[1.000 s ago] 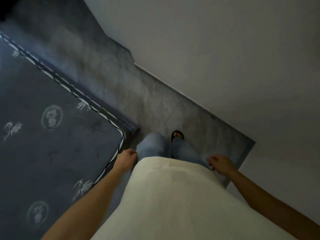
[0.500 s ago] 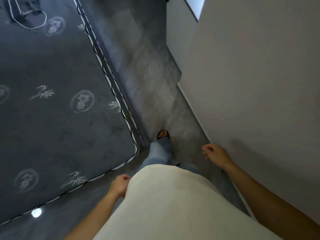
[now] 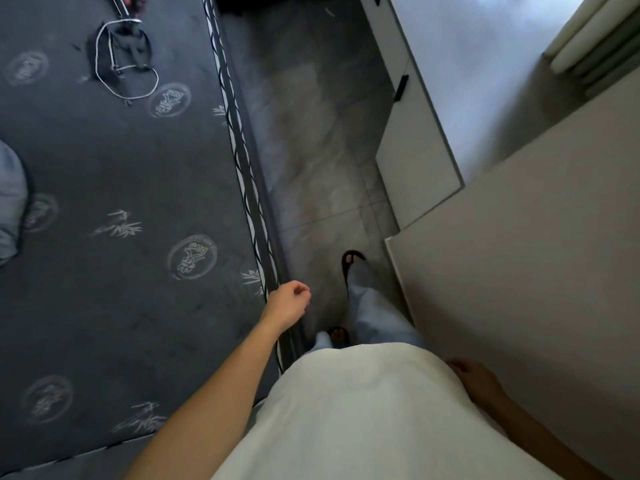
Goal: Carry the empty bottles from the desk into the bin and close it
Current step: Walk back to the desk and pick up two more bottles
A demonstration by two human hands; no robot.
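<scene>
No bottles, desk or bin appear in the head view. My left hand swings forward beside the mattress edge, fingers loosely curled, holding nothing. My right hand hangs low by my hip next to the wall, fingers curled inward and empty as far as I can see. My feet in dark sandals stand on the grey tiled floor.
A dark grey patterned mattress fills the left, with a dark pouch and white cord on it. A beige wall and a white cabinet with a black handle bound the narrow floor strip on the right.
The view has turned to look along the passage between mattress and wall. My left hand swung forward; my right hand dropped back beside my hip. I stepped forward.
</scene>
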